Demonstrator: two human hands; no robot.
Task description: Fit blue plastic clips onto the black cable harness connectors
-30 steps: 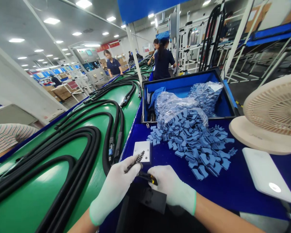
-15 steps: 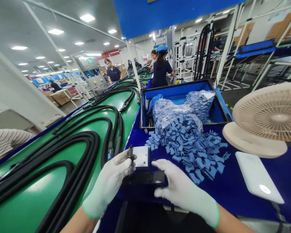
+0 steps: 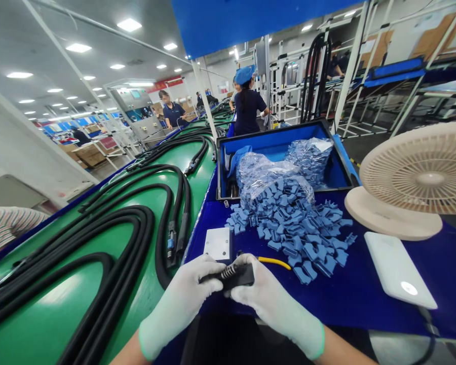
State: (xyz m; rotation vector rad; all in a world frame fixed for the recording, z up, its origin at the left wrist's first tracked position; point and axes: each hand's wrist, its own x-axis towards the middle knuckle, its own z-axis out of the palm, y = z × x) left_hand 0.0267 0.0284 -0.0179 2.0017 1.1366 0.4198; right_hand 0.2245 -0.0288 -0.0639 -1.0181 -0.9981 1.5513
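**Hands:** the left hand (image 3: 180, 299) and right hand (image 3: 275, 304), both in white gloves, are together at the near edge of the tabletop (image 3: 368, 304), closed from either side on a black plastic part (image 3: 241, 276). The part lies crosswise between them, and a coiled metal spring (image 3: 228, 271) shows on it. The fingers hide part of the spring, so how it seats cannot be told.

**Handling:** an even squeeze from both sides, with the part level and the coil in view, looks the safest hold against skewing or slipping.

**Just beyond:** a white square plate (image 3: 217, 243) lies flat near the left hand. A yellow strip (image 3: 274, 262) runs out from beside the right hand.

**Further:** a loose heap of blue clips (image 3: 289, 238) spreads from a clear plastic bag (image 3: 269, 175) resting in a blue case (image 3: 221, 167).

**Left:** black cables (image 3: 142, 238) lie in loops on a green conveyor belt (image 3: 61, 289).

**Right:** a white slab (image 3: 397, 268) lies near a cream desk fan (image 3: 418, 172).

**Far:** a co-worker (image 3: 247, 104) in a blue cap stands beyond the case.
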